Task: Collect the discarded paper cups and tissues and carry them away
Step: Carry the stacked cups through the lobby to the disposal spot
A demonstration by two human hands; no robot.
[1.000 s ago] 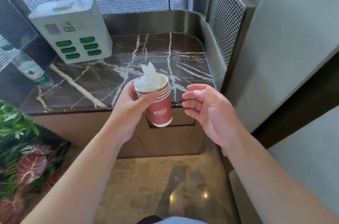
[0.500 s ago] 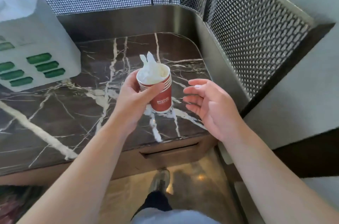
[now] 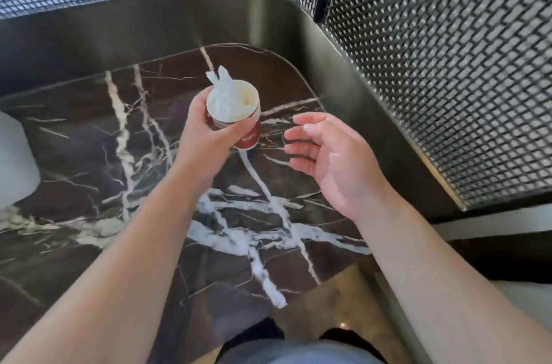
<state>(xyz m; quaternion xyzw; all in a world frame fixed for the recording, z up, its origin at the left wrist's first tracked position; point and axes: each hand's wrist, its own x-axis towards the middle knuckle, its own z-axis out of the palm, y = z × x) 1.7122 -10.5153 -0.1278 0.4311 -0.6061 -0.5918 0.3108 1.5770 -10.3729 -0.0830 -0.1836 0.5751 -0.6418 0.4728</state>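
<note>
My left hand (image 3: pixel 203 136) grips a stack of red paper cups (image 3: pixel 249 136) near the rim, held upright above the dark marble counter (image 3: pixel 119 154). Crumpled white tissue (image 3: pixel 228 98) fills the top cup and pokes out above its rim. Whether the cup's base touches the counter I cannot tell. My right hand (image 3: pixel 331 160) hovers just right of the cups, palm turned toward them, fingers relaxed and slightly curved, holding nothing.
A brushed metal wall (image 3: pixel 358 71) curves round the back and right of the counter, topped by black mesh screens (image 3: pixel 448 50). A white box's corner (image 3: pixel 15 166) shows at the left edge. The counter's front edge and the floor (image 3: pixel 343 304) lie below.
The view has moved closer and over the counter. My left hand has carried the cups forward from beyond the counter's front edge to above its back right part. My right hand stays beside them.
</note>
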